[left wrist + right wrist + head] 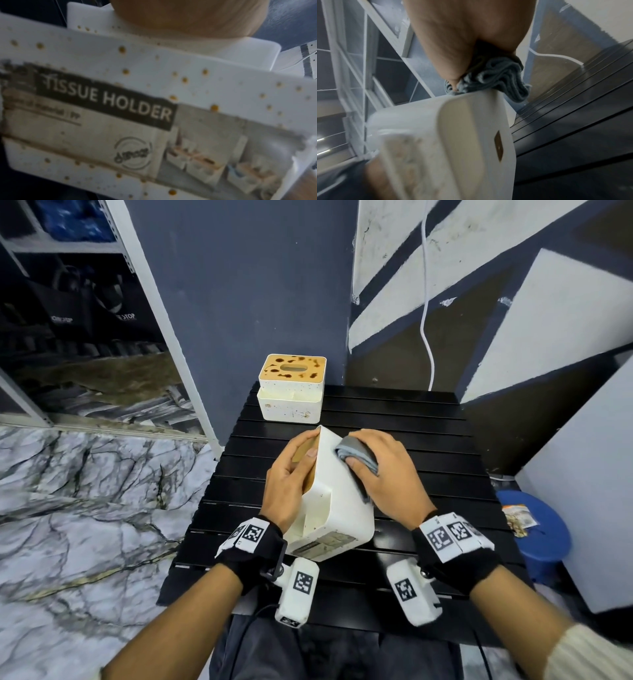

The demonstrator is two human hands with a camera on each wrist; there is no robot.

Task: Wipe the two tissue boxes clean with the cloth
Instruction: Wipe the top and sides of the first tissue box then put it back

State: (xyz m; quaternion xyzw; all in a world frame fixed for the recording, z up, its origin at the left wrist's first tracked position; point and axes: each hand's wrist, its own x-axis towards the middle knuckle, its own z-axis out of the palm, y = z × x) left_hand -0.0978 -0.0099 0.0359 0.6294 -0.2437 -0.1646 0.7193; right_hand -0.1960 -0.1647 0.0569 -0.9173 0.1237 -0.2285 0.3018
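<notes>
A white tissue box point(337, 501) lies tipped on its side on the black slatted table point(428, 460), its labelled underside point(106, 121) speckled with brown spots and turned toward me. My left hand point(291, 474) grips its wooden-lid end, thumb on the upper edge. My right hand point(383, 470) holds a bunched grey-blue cloth point(356, 455) and presses it on the box's upper face; the cloth point(496, 79) sits at the box's far edge in the right wrist view. A second white tissue box point(291, 392), its wooden lid heavily stained brown, stands upright at the table's back left.
A dark blue wall and a white shelf frame point(164, 313) stand behind the table to the left. A blue stool point(537, 529) with a snack packet sits right of the table, and a white cable point(426, 302) hangs down the painted wall. Marble floor point(85, 508) lies on the left.
</notes>
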